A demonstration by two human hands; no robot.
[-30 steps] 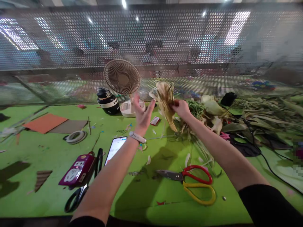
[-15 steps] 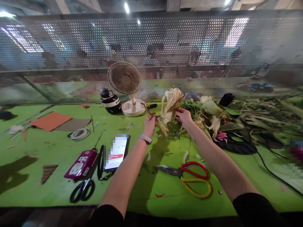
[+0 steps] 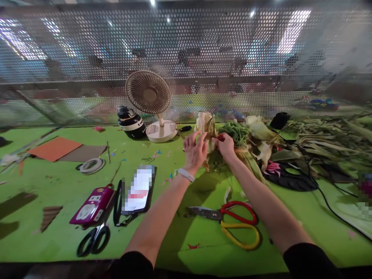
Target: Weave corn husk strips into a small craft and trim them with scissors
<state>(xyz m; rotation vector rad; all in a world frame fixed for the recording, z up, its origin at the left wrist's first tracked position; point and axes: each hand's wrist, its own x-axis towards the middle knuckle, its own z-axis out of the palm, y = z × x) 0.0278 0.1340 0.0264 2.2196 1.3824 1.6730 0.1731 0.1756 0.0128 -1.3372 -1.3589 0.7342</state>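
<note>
A bunch of pale dried corn husks point(image 3: 205, 120) stands upright at the middle of the green table, between my two hands. My left hand point(image 3: 195, 152), with a white band at the wrist, has its fingers stretched out and apart against the front left of the husks. My right hand point(image 3: 226, 147) pinches the right edge of the bunch between thumb and fingers. Just behind my right hand lies a heap of green stringy stems point(image 3: 236, 132). Below both hands, scissors with one red and one yellow handle point(image 3: 223, 215) lie on the table.
On the left are a phone point(image 3: 139, 190), a purple packet point(image 3: 92, 205), black scissors point(image 3: 93, 239), a tape roll point(image 3: 92, 166) and orange sheets point(image 3: 56, 148). A fan point(image 3: 161, 131) and black jar point(image 3: 132, 123) stand by the mesh screen point(image 3: 180, 38). More husks point(image 3: 316, 135) and a cable fill the right.
My left hand has moved right and its fingers have spread, where before it gripped a separate husk piece. The bunch sits lower and a little further left. The camera view has shifted slightly.
</note>
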